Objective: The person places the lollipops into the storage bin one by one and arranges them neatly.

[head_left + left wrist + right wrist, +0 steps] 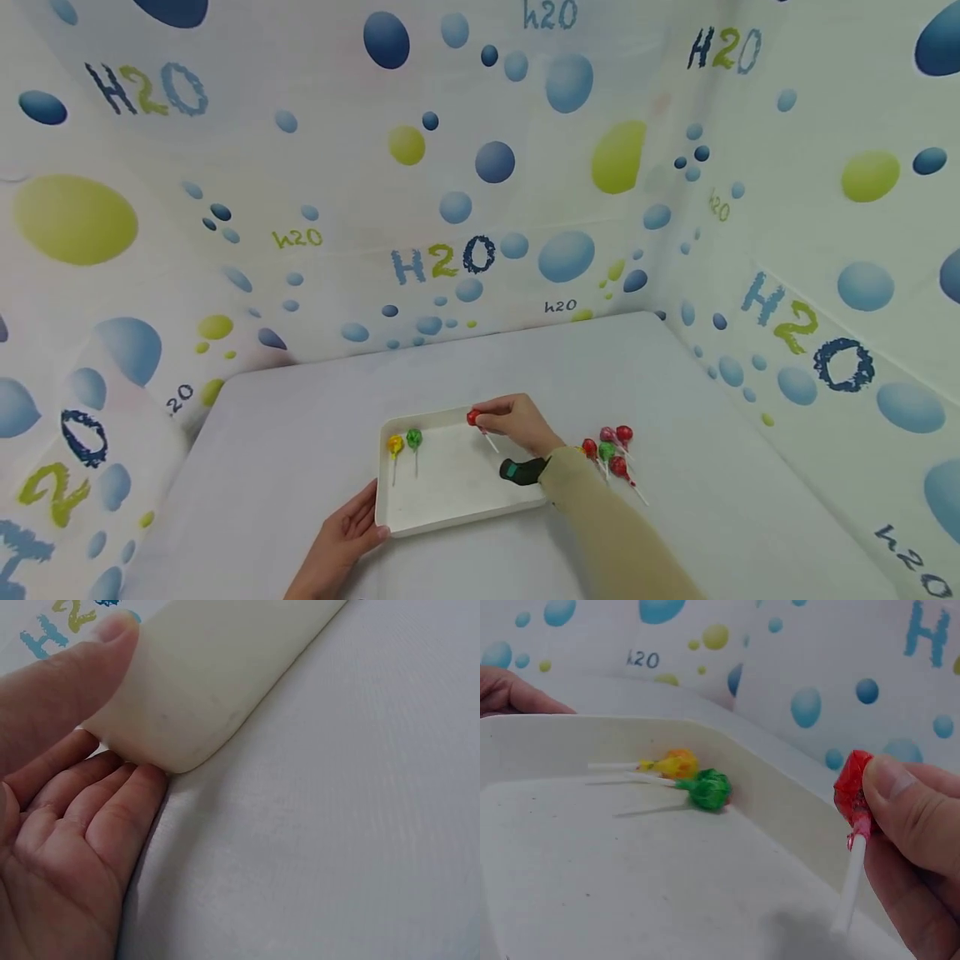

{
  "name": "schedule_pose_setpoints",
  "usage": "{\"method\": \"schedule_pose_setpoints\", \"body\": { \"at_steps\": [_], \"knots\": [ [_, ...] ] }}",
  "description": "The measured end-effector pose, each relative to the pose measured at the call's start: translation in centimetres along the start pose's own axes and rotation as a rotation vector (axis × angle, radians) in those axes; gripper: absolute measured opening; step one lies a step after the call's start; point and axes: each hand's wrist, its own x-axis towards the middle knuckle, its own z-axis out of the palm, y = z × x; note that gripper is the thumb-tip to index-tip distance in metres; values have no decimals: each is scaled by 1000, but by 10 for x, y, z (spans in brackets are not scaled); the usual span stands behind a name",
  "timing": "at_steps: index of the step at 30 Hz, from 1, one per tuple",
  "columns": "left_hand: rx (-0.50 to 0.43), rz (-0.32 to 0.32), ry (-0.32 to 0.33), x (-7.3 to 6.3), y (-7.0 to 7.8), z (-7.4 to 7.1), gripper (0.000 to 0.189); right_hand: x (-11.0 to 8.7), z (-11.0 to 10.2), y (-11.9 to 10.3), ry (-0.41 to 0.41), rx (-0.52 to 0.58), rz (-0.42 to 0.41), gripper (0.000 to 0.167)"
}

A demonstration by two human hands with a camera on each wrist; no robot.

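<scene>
My right hand (523,425) pinches a red-wrapped lollipop (853,787) by its candy head, over the far right part of a white tray (450,496). The lollipop's white stick slants downward, apart from the tray floor in the right wrist view. My left hand (343,533) holds the tray's near left corner, thumb at the rim and fingers (124,814) against the outer wall. Inside the tray, at its left end, a yellow lollipop (395,446) and a green lollipop (414,439) lie side by side, sticks toward me.
To the right of the tray, a loose pile of lollipops (618,467), mostly red with a green one, lies on the white tabletop (720,517). My right forearm partly covers the pile's left side. A printed backdrop (480,208) stands behind the table and at its sides.
</scene>
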Motion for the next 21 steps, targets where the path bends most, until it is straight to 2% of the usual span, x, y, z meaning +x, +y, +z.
{"method": "schedule_pose_setpoints", "body": {
  "at_steps": [6,12,15,21],
  "knots": [
    [-28,25,-22,1,-3,-2,91,16,46,7,33,-16,1,22],
    [-22,34,-17,2,-4,0,90,28,80,12,189,-238,-51,14],
    [-12,35,-18,2,-4,0,90,31,93,14,262,-298,-66,12],
    [-27,29,-7,1,-3,-1,91,30,110,10,312,-285,-54,6]
  ]
}}
